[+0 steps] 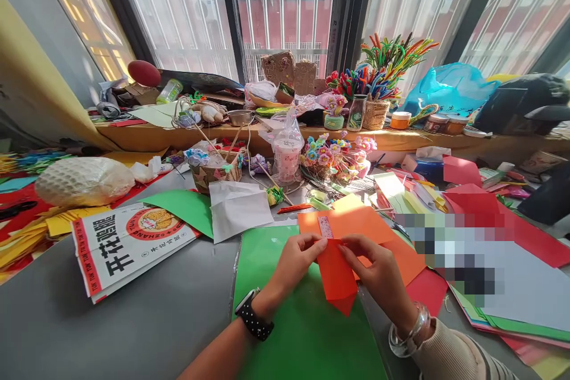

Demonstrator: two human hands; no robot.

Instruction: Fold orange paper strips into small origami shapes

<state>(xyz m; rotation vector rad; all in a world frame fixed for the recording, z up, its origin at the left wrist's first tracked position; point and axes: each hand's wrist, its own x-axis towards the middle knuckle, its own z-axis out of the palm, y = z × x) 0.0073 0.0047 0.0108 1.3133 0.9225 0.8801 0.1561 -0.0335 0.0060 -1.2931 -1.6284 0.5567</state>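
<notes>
My left hand (294,266) pinches the upper left edge of a folded orange paper (335,276), thumb and forefinger together. On the opposite edge, my right hand (378,272) is closed on the same paper. Its lower end hangs in a folded point above a glossy green mat (294,338). Just beyond my fingertips shows a small pink speckled strip (325,227); whether it is attached to the paper I cannot tell. Larger orange sheets (360,218) lie behind and to the right of my hands.
A printed paper bag (133,249) lies left, beside a green sheet (182,209) and white paper (240,208). Farther back stand a bagged drink cup (287,157), a craft basket (218,173) and yarn flowers (329,157). Coloured paper (529,285) piles up right.
</notes>
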